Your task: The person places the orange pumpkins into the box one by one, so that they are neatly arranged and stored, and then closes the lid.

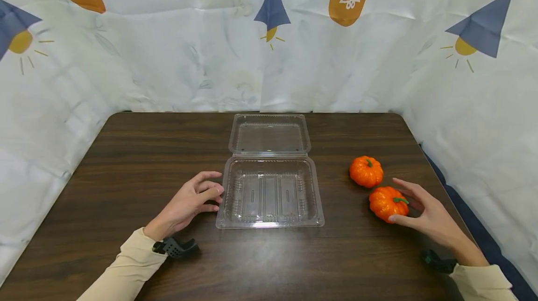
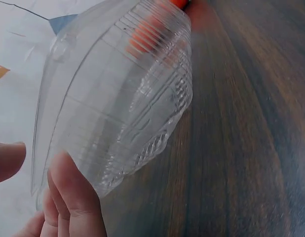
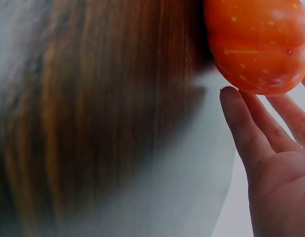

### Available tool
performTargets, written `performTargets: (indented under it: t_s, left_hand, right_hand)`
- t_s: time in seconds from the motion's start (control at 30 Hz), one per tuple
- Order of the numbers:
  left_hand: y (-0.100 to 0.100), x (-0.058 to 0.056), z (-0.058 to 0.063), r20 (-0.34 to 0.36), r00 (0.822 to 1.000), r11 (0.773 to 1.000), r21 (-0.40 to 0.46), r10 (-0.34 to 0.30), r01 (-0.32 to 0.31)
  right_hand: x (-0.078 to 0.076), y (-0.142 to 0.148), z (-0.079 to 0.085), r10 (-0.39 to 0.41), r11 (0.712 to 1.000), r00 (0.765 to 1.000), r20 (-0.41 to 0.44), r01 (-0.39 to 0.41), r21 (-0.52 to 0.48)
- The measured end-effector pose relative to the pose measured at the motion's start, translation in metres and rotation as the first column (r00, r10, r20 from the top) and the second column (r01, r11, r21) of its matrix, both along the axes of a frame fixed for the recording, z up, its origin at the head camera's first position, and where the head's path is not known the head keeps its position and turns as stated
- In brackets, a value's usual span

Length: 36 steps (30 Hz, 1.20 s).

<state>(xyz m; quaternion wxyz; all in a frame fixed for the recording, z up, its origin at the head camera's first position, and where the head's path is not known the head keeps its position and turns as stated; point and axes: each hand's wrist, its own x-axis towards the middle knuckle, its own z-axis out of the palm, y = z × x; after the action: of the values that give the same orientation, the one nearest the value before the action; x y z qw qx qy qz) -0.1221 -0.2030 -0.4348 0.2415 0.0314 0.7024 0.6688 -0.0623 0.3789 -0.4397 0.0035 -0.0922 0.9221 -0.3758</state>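
A clear plastic clamshell container (image 1: 269,193) lies open on the table, its lid (image 1: 270,134) folded back to the far side. My left hand (image 1: 191,203) is at the container's left rim, with loosely bent fingers; whether the fingertips touch it I cannot tell. The left wrist view has the container's ribbed wall (image 2: 128,89) beyond the fingers. Over to the right sit two small orange pumpkins. Around the nearer pumpkin (image 1: 387,204) my right hand (image 1: 428,214) spreads its thumb and fingers at the right side. The farther pumpkin (image 1: 365,171) stands just behind and left of it.
The dark wood-grain table (image 1: 168,147) is bounded by a white printed curtain (image 1: 168,58) at the back and sides. Dark straps with devices sit at both wrists, including the left wrist device (image 1: 178,247). A dark blue strip (image 1: 475,217) shows beyond the table's right edge.
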Motion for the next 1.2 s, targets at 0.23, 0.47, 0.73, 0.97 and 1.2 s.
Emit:
performTargets:
  t_s: [0.23,0.47,0.73,0.97,1.2]
  left_hand:
    - [0.002,0.0,-0.003,0.002,1.0,1.0,0.023,-0.003,0.003]
    - [0.003,0.001,-0.003,0.002,1.0,0.999,0.04,-0.021,0.02]
    - [0.005,0.001,-0.005,-0.003,1.0,0.996,0.082,-0.029,0.03]
    - [0.005,0.001,-0.006,0.018,0.999,0.995,0.093,-0.03,0.028]
    - [0.003,0.002,-0.007,0.029,0.999,0.995,0.095,-0.02,0.017]
  right_hand:
    - [0.006,0.004,0.004,0.022,0.999,1.0,-0.001,-0.022,-0.04]
    - [0.007,0.006,0.005,0.039,0.998,0.999,-0.019,-0.04,-0.057]
    - [0.007,0.005,0.008,0.04,0.998,0.999,-0.03,-0.041,-0.047]
    - [0.003,0.002,0.019,0.029,0.999,0.998,-0.048,-0.031,-0.041]
    - [-0.008,-0.009,0.034,0.027,0.995,0.997,-0.077,-0.034,-0.099]
